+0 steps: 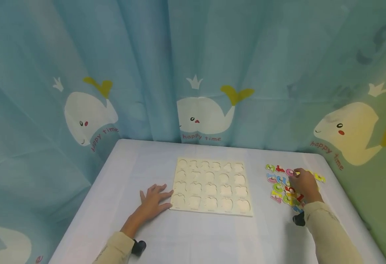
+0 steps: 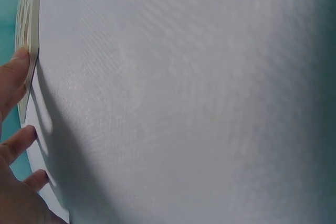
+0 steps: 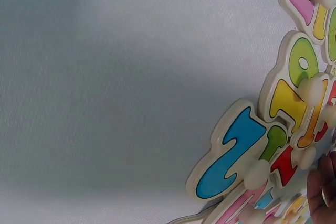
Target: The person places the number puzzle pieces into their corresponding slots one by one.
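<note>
A pale wooden puzzle board [image 1: 212, 212] with rows of number-shaped hollows lies flat at the middle of the table. My left hand [image 1: 154, 201] rests with fingers spread at the board's left edge, fingertips on its rim; in the left wrist view its fingers [image 2: 14, 72] touch the side of the board [image 2: 34, 19]. Over the colourful number pieces [image 1: 275, 198] at the right, my right hand [image 1: 306, 183] reaches down with bent fingers, beside a pink piece [image 1: 289, 172]. I cannot tell whether it grips a piece. The pieces have round pale knobs, and the hand hides several.
A blue and green two-digit piece [image 3: 226, 156] lies at the near side of the pile, overlapping its neighbours. The white table [image 1: 140, 161] ends at a blue curtain [image 1: 146, 73] printed with whales. Dark wrist cameras [image 1: 139, 248] sit at both sleeves.
</note>
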`<control>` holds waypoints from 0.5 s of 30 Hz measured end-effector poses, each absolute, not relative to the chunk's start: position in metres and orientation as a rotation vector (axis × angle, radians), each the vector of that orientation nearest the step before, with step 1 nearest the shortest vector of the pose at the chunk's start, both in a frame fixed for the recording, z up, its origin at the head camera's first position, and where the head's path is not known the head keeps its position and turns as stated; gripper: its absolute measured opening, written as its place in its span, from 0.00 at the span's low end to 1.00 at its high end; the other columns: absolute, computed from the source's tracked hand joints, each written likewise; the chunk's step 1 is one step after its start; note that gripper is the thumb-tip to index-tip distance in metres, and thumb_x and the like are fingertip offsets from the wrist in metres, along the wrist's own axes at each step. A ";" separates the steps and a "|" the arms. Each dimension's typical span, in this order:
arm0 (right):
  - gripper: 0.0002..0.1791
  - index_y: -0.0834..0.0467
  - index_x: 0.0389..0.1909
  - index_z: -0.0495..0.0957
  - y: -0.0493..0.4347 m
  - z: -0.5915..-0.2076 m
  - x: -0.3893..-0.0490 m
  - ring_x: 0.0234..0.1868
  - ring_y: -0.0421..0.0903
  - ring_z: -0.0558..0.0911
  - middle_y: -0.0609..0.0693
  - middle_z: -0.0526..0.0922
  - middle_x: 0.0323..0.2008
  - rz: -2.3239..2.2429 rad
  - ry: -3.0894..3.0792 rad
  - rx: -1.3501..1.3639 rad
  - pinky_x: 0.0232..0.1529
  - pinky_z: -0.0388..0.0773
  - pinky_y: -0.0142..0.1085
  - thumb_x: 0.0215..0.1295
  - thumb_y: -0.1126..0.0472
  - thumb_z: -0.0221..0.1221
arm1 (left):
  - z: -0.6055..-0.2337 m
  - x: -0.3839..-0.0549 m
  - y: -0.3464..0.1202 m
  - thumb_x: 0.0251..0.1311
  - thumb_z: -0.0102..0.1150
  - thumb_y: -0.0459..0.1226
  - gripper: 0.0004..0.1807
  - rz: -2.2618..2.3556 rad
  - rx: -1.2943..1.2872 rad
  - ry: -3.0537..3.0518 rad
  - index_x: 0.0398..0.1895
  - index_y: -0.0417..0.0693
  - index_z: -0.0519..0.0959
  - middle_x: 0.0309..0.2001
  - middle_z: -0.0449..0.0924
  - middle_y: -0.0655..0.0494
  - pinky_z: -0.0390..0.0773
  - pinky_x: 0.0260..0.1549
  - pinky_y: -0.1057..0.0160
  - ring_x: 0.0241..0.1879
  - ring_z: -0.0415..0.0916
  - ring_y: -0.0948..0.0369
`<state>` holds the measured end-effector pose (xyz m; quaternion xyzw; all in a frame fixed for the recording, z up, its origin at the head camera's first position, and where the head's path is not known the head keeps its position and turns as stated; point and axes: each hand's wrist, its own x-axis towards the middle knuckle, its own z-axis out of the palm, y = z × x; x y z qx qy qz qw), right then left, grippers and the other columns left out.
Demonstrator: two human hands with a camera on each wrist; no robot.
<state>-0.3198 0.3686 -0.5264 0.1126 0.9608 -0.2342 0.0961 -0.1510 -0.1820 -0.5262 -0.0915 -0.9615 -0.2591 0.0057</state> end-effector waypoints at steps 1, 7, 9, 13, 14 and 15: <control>0.27 0.72 0.58 0.64 0.369 -0.527 -0.319 0.42 0.61 0.71 0.70 0.70 0.48 -0.695 2.841 0.342 0.42 0.73 0.54 0.67 0.56 0.54 | -0.527 -0.150 -0.181 0.54 0.65 0.47 0.25 -0.814 -0.287 -3.013 0.55 0.50 0.79 0.62 0.67 0.42 0.38 0.49 0.21 0.64 0.52 0.36; 0.24 0.72 0.54 0.66 0.372 -0.530 -0.314 0.40 0.61 0.70 0.69 0.70 0.45 -0.674 2.830 0.443 0.38 0.71 0.51 0.69 0.55 0.51 | -0.532 -0.148 -0.177 0.54 0.64 0.48 0.25 -0.817 -0.290 -3.041 0.56 0.52 0.78 0.63 0.66 0.44 0.37 0.50 0.21 0.64 0.51 0.37; 0.23 0.72 0.52 0.66 0.371 -0.531 -0.315 0.39 0.61 0.70 0.69 0.70 0.44 -0.681 2.833 0.467 0.37 0.71 0.50 0.70 0.55 0.51 | -0.532 -0.148 -0.176 0.54 0.64 0.48 0.25 -0.828 -0.289 -3.027 0.56 0.51 0.79 0.62 0.66 0.43 0.37 0.50 0.21 0.64 0.51 0.36; 0.23 0.72 0.52 0.66 0.367 -0.531 -0.322 0.38 0.60 0.71 0.68 0.71 0.43 -0.711 2.843 0.444 0.35 0.72 0.46 0.70 0.55 0.51 | -0.529 -0.149 -0.179 0.54 0.65 0.46 0.25 -0.857 -0.265 -3.006 0.55 0.50 0.79 0.62 0.66 0.43 0.35 0.50 0.22 0.64 0.51 0.36; 0.23 0.72 0.52 0.66 0.367 -0.532 -0.324 0.38 0.59 0.71 0.68 0.71 0.43 -0.717 2.844 0.428 0.35 0.72 0.46 0.70 0.55 0.51 | -0.529 -0.150 -0.180 0.54 0.65 0.46 0.25 -0.857 -0.260 -3.006 0.55 0.50 0.78 0.62 0.66 0.43 0.35 0.50 0.22 0.64 0.50 0.37; 0.23 0.72 0.52 0.66 0.366 -0.532 -0.326 0.38 0.59 0.71 0.68 0.71 0.43 -0.720 2.843 0.413 0.34 0.72 0.45 0.70 0.55 0.52 | -0.528 -0.150 -0.181 0.54 0.65 0.46 0.24 -0.855 -0.258 -3.003 0.55 0.50 0.79 0.62 0.66 0.43 0.35 0.50 0.22 0.64 0.51 0.37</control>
